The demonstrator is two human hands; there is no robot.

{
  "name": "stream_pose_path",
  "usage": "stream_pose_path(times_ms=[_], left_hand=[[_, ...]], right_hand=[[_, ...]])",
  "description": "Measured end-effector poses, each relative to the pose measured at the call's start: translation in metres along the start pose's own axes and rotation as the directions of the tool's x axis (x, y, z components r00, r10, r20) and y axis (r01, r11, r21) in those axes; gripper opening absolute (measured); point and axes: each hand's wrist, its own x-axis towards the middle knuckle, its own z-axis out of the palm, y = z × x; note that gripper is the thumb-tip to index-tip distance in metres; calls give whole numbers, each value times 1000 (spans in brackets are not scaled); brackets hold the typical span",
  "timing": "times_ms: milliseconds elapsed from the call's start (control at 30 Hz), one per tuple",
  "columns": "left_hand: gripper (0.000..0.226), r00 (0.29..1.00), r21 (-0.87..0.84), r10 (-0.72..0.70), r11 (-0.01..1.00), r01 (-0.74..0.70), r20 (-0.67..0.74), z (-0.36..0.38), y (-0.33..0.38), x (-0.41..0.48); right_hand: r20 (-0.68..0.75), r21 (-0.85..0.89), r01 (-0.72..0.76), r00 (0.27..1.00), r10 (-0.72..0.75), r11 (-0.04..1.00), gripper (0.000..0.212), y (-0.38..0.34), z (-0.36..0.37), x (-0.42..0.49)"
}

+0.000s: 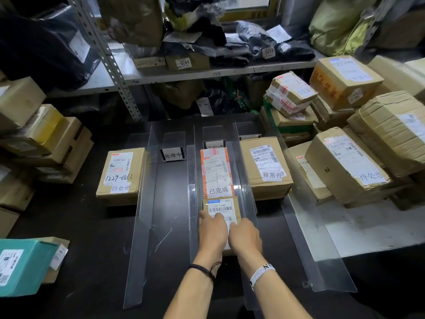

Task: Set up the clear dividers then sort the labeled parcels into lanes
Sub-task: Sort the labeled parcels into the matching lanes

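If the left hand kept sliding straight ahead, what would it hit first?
Probably the red-taped parcel lying just beyond the small box that the left hand rests on, in the same lane.

Lane sign (172, 154) marked 处理中; centre parcel (217, 171), 已完成; right parcel (266, 166), 异常件; left parcel (122, 171), 待处理, 1229-0253; shelf box (186, 62), 0244.
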Motion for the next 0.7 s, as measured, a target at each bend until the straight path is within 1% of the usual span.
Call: stream_pose_path(times_ms=[33, 133, 200, 267, 333, 400, 433, 467, 533, 600, 700], left_hand=[[33, 1000, -1, -12, 1000, 12, 0, 1, -2, 2], [65, 1000, -1, -25, 1000, 25, -4, 7, -12, 12], [73, 999, -5, -34, 999, 34, -7, 9, -14, 17], [76, 999, 14, -43, 999, 43, -14, 8, -11, 16], [76, 999, 16, -45, 999, 45, -13, 8, -12, 18], [76, 1000, 40, -27, 999, 27, -8, 6, -11, 15], [72, 1000, 59, -5, 998, 5, 1, 6, -10, 12], [64, 1000, 80, 28, 996, -29, 3, 6, -5, 4], [49, 993, 147, 114, 983, -111, -10, 3, 5, -11], [46, 976, 168, 216, 963, -212, -4, -1, 14, -21], [41, 922, 136, 386, 914, -383, 3, -20, 27, -32]], right_hand=[[4, 6, -10, 1000, 10, 1000, 28, 1, 3, 3], [6, 20, -18, 1000, 18, 1000, 26, 5, 10, 8], [0, 16, -13, 1000, 13, 1000, 26, 5, 11, 10], [-1, 26, -11, 1000, 11, 1000, 26, 6, 11, 10], [3, 70, -17, 1000, 17, 997, 26, 8, 13, 10], [10, 167, -14, 1000, 13, 986, 23, 10, 15, 10], [4, 218, 4, 1000, -5, 976, 22, 9, 16, 9], [-8, 255, 44, 999, -44, 966, 20, 8, 16, 8], [-50, 293, 177, 984, -170, 940, 19, 4, 13, 5], [-97, 311, 313, 950, -297, 897, 23, -3, 6, -1], [-110, 350, 426, 903, -415, 835, 36, -18, -12, -16]])
